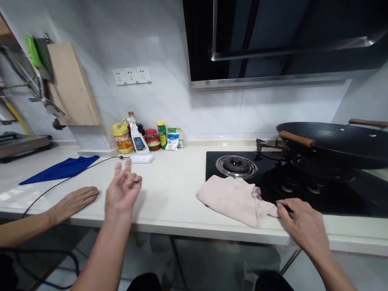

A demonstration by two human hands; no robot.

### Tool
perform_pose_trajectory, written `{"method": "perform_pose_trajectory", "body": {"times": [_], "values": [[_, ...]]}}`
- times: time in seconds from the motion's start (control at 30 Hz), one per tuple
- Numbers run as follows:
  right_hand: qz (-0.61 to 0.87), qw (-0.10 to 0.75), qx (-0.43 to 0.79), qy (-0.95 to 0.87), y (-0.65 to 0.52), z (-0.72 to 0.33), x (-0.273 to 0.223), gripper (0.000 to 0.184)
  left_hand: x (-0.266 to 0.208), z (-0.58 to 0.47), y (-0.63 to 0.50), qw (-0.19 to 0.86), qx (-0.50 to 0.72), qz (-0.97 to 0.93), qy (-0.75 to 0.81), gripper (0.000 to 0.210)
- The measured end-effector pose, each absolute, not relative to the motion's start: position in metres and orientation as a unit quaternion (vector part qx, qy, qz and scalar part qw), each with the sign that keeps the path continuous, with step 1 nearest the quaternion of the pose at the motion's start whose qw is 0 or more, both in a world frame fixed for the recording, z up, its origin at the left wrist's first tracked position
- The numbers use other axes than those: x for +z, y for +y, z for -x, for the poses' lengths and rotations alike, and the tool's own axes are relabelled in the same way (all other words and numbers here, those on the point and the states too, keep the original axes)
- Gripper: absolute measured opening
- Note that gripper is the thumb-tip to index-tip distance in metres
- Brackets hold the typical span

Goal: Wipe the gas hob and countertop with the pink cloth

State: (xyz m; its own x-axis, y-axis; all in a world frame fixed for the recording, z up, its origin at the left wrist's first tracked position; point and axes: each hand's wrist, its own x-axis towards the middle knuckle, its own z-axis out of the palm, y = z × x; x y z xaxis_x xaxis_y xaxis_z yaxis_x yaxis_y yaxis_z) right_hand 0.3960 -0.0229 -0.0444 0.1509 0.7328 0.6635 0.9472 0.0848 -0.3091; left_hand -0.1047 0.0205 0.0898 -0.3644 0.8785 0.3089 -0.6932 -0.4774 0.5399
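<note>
My left hand (123, 188) is raised above the white counter, palm toward me. Two of its fingers point up and the others curl in; it holds nothing. At the counter's front edge, my right hand (303, 220) pinches the corner of a pale pink cloth (228, 198). The cloth lies crumpled, partly on the counter and partly over the near left edge of the black gas stove (330, 196). A small purplish patch (258, 193) shows at a fold in it.
Another person's hand (77, 202) rests flat on the counter at left, near a blue cloth (60, 169) and a black cable. A spray bottle (139, 139), jars and packets stand by the wall. A large wok (336, 143) sits on the stove, under the range hood (273, 81).
</note>
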Motion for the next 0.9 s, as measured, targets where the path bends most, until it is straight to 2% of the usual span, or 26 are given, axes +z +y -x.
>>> {"method": "perform_pose_trajectory", "body": {"times": [0.13,0.47,0.67,0.77,0.83,0.9], "values": [[0.66,0.363,-0.152,-0.64,-0.02,-0.402,-0.05,0.039,0.116,0.133,0.016,0.482,0.825,-0.266,0.123,0.056],[0.67,0.335,-0.139,-0.648,-0.023,-0.405,-0.049,0.04,0.129,0.162,0.004,0.466,0.852,-0.204,0.125,0.054],[0.669,0.347,-0.141,-0.642,-0.024,-0.4,-0.045,0.04,0.133,0.165,0.004,0.442,0.844,-0.293,0.08,0.053],[0.667,0.345,-0.145,-0.644,-0.025,-0.397,-0.042,0.038,0.115,0.122,0.008,0.5,0.784,-0.343,0.131,0.046],[0.667,0.341,-0.145,-0.646,-0.026,-0.396,-0.04,0.037,0.098,0.074,0.009,0.546,0.678,-0.444,0.213,0.031],[0.668,0.339,-0.146,-0.646,-0.026,-0.395,-0.038,0.037,0.081,0.017,0.007,0.496,0.56,-0.581,0.322,0.027]]}}
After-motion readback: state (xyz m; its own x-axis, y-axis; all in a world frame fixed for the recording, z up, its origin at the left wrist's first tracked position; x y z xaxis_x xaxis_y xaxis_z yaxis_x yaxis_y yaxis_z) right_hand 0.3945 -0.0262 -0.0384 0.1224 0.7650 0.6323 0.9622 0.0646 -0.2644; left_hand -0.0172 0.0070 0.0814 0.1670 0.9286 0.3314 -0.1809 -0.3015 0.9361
